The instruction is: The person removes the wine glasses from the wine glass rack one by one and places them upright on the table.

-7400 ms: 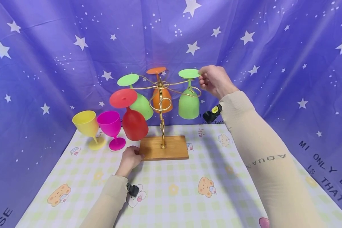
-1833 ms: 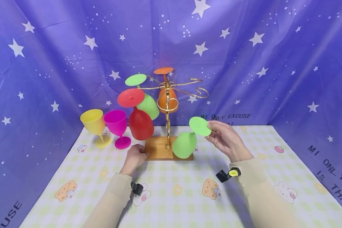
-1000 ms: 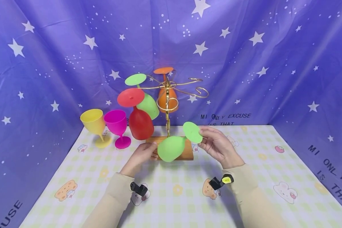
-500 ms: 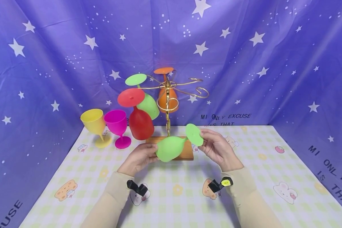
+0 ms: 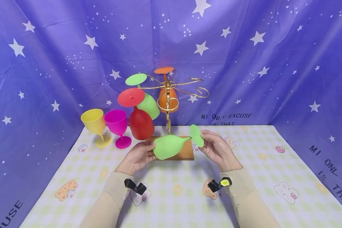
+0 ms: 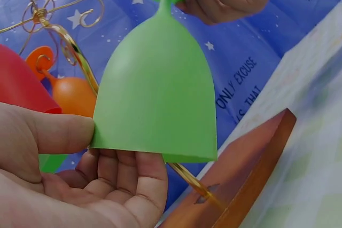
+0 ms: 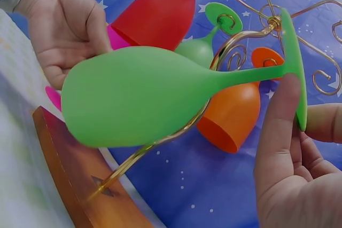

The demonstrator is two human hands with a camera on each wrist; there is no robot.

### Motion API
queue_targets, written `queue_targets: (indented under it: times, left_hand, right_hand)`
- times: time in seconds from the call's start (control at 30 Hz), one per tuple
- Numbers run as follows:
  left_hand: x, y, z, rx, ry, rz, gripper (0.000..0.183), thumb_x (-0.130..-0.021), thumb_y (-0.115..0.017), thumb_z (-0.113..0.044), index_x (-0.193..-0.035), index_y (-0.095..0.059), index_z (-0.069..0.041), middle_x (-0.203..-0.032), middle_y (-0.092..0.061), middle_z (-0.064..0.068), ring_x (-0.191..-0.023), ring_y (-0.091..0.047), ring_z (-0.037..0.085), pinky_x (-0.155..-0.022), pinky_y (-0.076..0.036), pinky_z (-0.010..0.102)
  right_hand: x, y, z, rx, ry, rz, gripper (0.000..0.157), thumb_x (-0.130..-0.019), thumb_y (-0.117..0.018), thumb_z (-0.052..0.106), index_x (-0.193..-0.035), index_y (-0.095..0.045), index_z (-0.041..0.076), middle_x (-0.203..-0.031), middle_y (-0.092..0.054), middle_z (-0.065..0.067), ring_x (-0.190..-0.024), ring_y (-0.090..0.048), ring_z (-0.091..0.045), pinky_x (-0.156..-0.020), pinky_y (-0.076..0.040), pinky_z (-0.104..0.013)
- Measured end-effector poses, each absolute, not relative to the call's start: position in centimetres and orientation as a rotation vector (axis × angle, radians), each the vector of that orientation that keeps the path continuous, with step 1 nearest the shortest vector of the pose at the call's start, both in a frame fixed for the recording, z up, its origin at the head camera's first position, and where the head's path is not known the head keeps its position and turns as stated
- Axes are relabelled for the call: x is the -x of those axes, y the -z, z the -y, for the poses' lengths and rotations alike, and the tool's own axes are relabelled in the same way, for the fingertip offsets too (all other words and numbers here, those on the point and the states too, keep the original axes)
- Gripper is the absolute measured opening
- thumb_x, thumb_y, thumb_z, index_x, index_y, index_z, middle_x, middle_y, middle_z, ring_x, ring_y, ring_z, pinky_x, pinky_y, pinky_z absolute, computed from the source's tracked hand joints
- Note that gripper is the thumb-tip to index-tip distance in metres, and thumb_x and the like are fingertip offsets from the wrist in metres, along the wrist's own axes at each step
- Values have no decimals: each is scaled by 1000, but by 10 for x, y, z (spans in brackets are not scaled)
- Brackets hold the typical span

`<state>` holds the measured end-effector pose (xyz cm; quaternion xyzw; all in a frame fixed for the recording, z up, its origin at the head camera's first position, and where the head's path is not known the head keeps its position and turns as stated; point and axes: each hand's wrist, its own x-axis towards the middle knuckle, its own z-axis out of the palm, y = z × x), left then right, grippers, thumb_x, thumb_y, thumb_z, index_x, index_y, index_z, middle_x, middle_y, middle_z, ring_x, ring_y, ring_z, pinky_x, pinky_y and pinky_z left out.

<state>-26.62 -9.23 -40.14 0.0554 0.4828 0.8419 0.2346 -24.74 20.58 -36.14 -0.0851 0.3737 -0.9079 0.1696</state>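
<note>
A light green plastic goblet (image 5: 169, 147) lies sideways in the air in front of the rack, its bowl to the left and its foot to the right. My left hand (image 5: 138, 156) pinches the bowl's rim between thumb and fingers, seen closely in the left wrist view. With thumb and fingers my right hand (image 5: 218, 150) pinches the edge of the round foot, plain in the right wrist view. Behind the goblet stands a gold wire rack (image 5: 168, 107) on a wooden base (image 5: 185, 154). A red goblet (image 5: 141, 123), another green goblet (image 5: 148, 106) and an orange goblet (image 5: 163, 71) hang upside down from it.
A yellow goblet (image 5: 92, 122) and a magenta goblet (image 5: 116, 123) stand upright on the checked tablecloth (image 5: 174, 202), left of the rack. The rack's curled arms at the right (image 5: 200, 91) bear no goblet. A blue starry curtain (image 5: 231, 63) encloses the table.
The green goblet came off the rack's right side, moved down and left, and turned sideways. My left hand let go of the wooden base and took the goblet's rim.
</note>
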Motion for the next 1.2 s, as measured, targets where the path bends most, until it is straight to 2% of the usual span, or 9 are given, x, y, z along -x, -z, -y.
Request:
queue_targets:
  times: [0.43, 0.63, 0.83, 1.03, 1.2]
  left_hand:
    - [265, 392, 93, -152, -2361, -1257, 12, -98, -41, 1, -105, -49, -4, -91, -61, 6, -85, -62, 18, -79, -50, 32]
    - [262, 388, 94, -166, -2368, -1242, 13, -97, -42, 2, -100, -50, -7, -90, -60, 5, -86, -62, 18, -80, -49, 32]
    - [261, 386, 95, -196, -2364, -1268, 12, -97, -44, 3, -97, -51, -7, -90, -61, 4, -86, -62, 18, -80, -49, 32]
    - [260, 385, 96, -200, -2377, -1293, 18, -97, -45, 3, -86, -53, -10, -84, -59, 1, -81, -61, 16, -76, -48, 31]
    - [259, 384, 97, -198, -2373, -1312, 17, -97, -43, 3, -89, -53, -9, -83, -60, 1, -79, -62, 16, -75, -48, 30]
  right_hand:
    - [251, 367, -209, 129, 2576, -1216, 14, -95, -51, 1, -98, -65, 2, -90, -69, -10, -74, -68, -17, -64, -55, -25]
    - [252, 369, -211, 82, 2558, -1314, 14, -94, -52, 1, -97, -66, 4, -87, -68, -8, -71, -65, -15, -63, -54, -23]
    - [253, 372, -214, 60, 2555, -1349, 15, -95, -51, 2, -98, -65, 5, -89, -67, -7, -74, -64, -15, -67, -54, -23]
    - [256, 376, -216, 45, 2546, -1377, 16, -97, -49, 5, -97, -65, 6, -86, -68, -7, -74, -64, -15, -70, -55, -25]
    - [261, 382, -218, 19, 2533, -1411, 16, -98, -48, 6, -97, -64, 3, -83, -67, -7, -72, -63, -15, -71, -55, -26]
